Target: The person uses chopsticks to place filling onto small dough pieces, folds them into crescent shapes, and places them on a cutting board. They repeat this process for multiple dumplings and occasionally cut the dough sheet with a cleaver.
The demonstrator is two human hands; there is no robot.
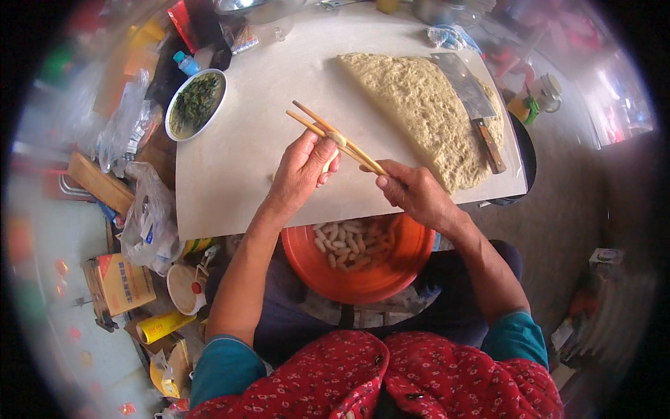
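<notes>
Between the thumb and fingers of my left hand (306,162) is a small pale piece of dough (336,139), pressed against a pair of wooden chopsticks (356,151). My right hand (413,191) grips the other end of the chopsticks, which slant up and left across my left thumb. To the right on the white board (246,157) lies a large, rough, beige slab of dough (413,99). A cleaver (468,89) with a wooden handle rests on top of it. Below the board's near edge, an orange plastic basin (314,267) holds many small pale oblong pieces (348,243).
A white bowl (171,119) of dark leafy greens stands at the board's left edge, beside a blue-capped bottle (186,63). A blue-white cloth (447,37) lies at the back right. Plastic bags (149,220), a cardboard box (125,283) and a yellow roll (165,326) crowd the left.
</notes>
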